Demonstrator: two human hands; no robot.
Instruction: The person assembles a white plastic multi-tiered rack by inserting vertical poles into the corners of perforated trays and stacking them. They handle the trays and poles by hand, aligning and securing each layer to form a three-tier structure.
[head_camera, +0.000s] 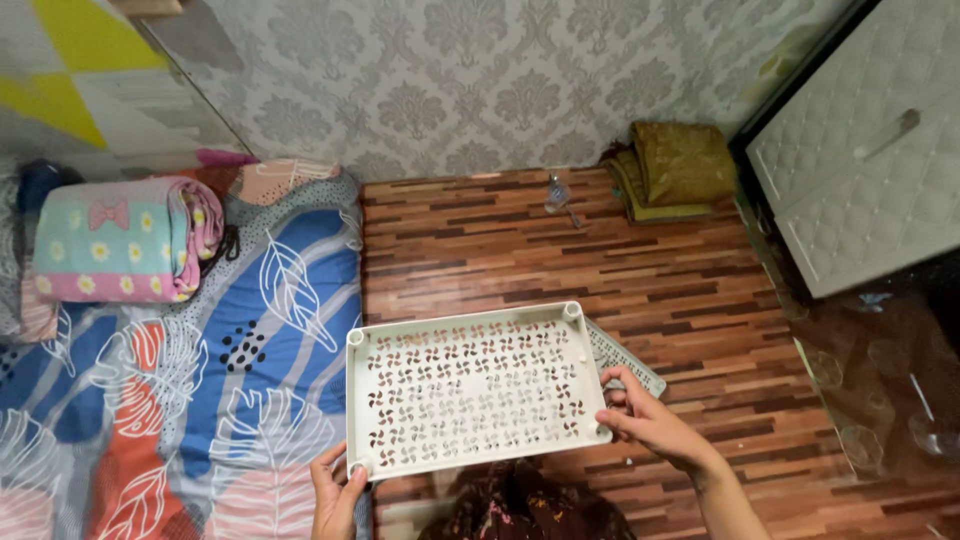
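I hold a white plastic tray (470, 385) with a pierced pinwheel pattern flat above the wood-look floor. My left hand (335, 492) grips its near left corner. At the tray's right edge, my right hand (645, 417) grips near the front corner. Under the tray's right side a second white perforated piece (625, 360) sticks out; whether my right hand also touches it is unclear.
A mattress with a blue, orange and white leaf-print sheet (180, 380) lies at left, a rolled pastel blanket (125, 240) on it. Folded olive cloth (675, 170) sits by the patterned wall. A white quilted cabinet (865, 150) stands at right. A small clear object (558, 195) lies on the floor.
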